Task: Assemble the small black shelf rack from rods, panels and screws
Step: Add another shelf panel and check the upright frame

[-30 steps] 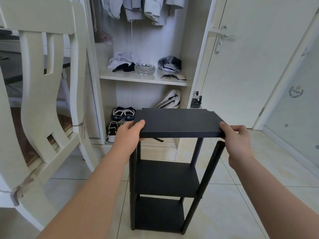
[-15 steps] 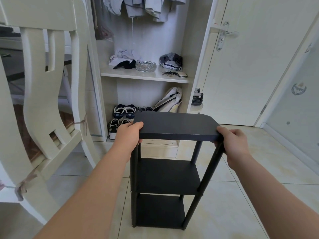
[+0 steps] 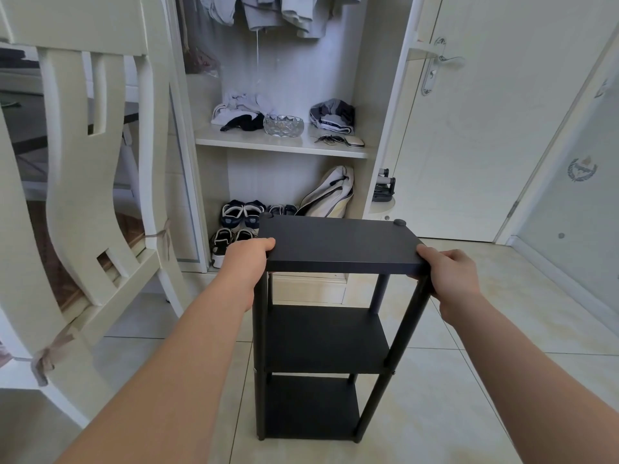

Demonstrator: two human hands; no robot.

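Currently: rack (image 3: pixel 323 333) upright on tile floor (image 3: pixel 469 396), just before an open wardrobe (image 3: pixel 284 145). Top panel (image 3: pixel 338 241) sits across the rods. Left hand (image 3: pixel 246 262) grips its near-left corner, fingers curled round the edge. Right hand (image 3: pixel 452 276) is wrapped round the near-right corner. Caps (image 3: pixel 399 223) show at the far corners; the near ones are hidden. Risk: an uneven push skews the near-right rod (image 3: pixel 402 339), unseats the panel, or tips the narrow frame.

Matt black rack (image 3: pixel 338 241); cream-white chair (image 3: pixel 73 182), wardrobe (image 3: pixel 385 128) and door (image 3: pixel 485 145); silver handle (image 3: pixel 447 60); pale beige, faintly marbled tiles (image 3: pixel 418 413); clear glass bowl (image 3: pixel 283 125) with faceted diamond pattern; navy-and-white shoes (image 3: pixel 239 214); cream bag (image 3: pixel 331 192) trimmed grey; grey hanging clothes (image 3: pixel 284 11)
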